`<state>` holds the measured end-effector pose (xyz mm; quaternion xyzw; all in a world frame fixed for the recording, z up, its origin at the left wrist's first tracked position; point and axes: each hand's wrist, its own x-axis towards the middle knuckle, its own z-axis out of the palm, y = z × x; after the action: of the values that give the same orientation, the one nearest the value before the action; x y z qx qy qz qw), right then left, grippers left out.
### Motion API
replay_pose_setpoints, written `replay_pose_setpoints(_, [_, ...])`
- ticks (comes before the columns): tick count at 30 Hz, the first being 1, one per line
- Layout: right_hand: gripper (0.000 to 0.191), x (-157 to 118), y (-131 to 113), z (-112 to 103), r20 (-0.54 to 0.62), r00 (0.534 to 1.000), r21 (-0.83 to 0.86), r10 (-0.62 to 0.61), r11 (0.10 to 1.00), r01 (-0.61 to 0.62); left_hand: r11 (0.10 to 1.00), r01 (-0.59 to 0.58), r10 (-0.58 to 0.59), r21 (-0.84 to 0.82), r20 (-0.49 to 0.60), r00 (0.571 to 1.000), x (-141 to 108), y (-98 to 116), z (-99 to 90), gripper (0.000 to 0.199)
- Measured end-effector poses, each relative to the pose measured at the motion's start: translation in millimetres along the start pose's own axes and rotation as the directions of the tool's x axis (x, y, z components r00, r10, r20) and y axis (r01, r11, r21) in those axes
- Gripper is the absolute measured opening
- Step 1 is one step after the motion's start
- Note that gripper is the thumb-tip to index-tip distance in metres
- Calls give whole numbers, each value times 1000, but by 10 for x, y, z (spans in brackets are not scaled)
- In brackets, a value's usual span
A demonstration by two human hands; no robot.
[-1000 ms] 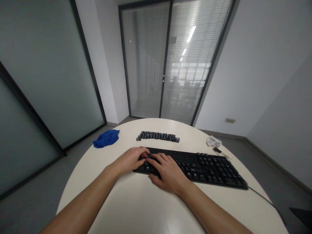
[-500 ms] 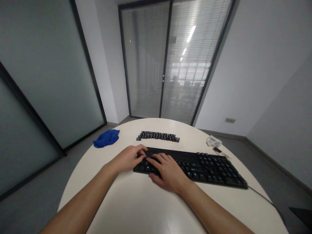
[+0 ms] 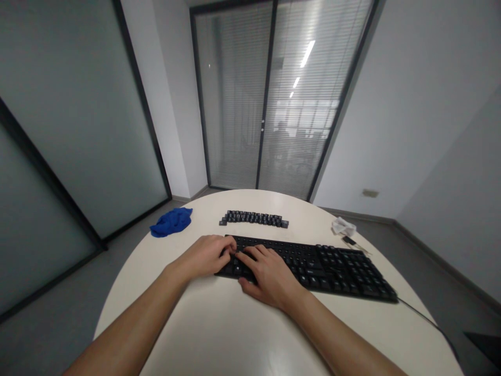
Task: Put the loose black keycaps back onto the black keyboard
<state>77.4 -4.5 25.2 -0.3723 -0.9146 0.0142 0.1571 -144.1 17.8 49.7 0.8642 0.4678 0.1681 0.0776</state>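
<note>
A black keyboard [image 3: 344,269] lies across the table, many of its keycaps off in the upper left and middle part. My left hand [image 3: 213,254] is at the keyboard's left end, fingers curled and thumb pressed toward the index finger; anything between them is too small to make out. Over the left part of the keys rests my right hand [image 3: 270,277], its fingers spread and the index fingertip close to the left hand's fingertips. Behind the keyboard, loose black keycaps [image 3: 254,218] stand in several rows.
A blue cloth [image 3: 171,222] lies at the left edge of the round white table [image 3: 219,334]. At the right edge are a white crumpled cloth [image 3: 343,226] and a small dark tool [image 3: 349,241]. The keyboard's cable [image 3: 425,317] runs off the right side.
My left hand's fingers have curled in more, the index finger lower toward the thumb. My right hand has barely moved.
</note>
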Motion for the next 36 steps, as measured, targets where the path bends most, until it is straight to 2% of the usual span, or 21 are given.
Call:
replay_pose_setpoints(15, [49,56,-65,-38,22,1000,-36,13,999,-12,996,16,-22,92,66,998,-19,34,-62,23])
replay_pose_setpoints(20, [50,77,-77,-29,13,1000,-26,17,1000,-17,998,8,-10,68,34,999,-20,36,-47,20])
replay_pose_setpoints(23, [50,76,-65,-25,9,1000,-13,16,1000,-16,1000,21,-21,-3,34,999,-15,-3,-30,22])
replay_pose_setpoints(30, [52,23,30,28,-12,999,6,-37,999,37,950,50,-46,-309,19,999,19,-215,147,22])
replay_pose_setpoints(36, [50,-6,72,51,-39,998,38,-40,998,42,906,56,-35,-419,57,998,51,-285,213,16])
